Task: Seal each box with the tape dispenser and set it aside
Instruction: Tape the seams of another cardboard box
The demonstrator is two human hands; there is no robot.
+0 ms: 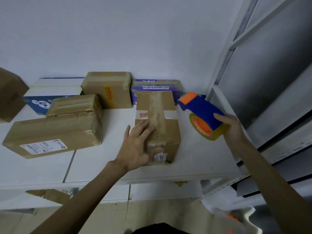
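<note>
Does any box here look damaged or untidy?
Yes. The box under the left hand has wrinkled tape along its top seam, and its near end looks crumpled, with a creased label there.

Brown cardboard box [166, 127] flat on table [94, 159], top seam taped; blue-orange tape dispenser [200, 110] aloft just right of it.

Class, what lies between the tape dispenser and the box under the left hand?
Only bare white tabletop separates the tape dispenser and the box, seen in the head view.
</note>
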